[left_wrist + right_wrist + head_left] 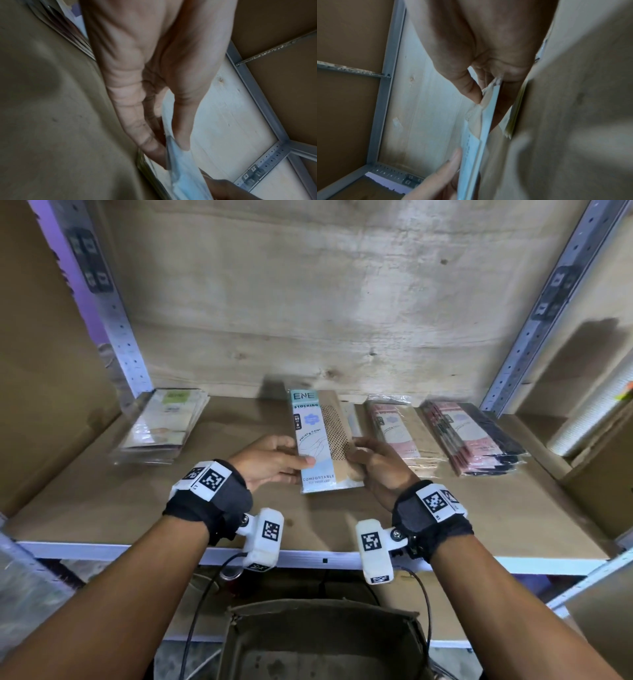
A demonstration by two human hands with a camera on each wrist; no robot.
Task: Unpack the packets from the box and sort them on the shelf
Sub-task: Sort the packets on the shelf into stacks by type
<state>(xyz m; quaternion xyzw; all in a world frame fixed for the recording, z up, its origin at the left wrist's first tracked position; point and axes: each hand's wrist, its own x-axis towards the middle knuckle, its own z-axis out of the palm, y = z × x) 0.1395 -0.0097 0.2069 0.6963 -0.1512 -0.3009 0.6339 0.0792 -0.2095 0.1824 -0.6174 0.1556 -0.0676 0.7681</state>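
Over the shelf (445,515) middle, left hand (270,460) and right hand (375,463) both pinch one blue stocking packet (323,440), thumbs on top, fingers curled underneath.

A light-blue stocking packet (322,440), held lengthwise above the shelf (479,518), between sorted packet stacks (445,440).

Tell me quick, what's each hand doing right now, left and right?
Left hand: holds the blue stocking packet by its left edge, thumb on its face.
Right hand: grips the same packet by its right edge.
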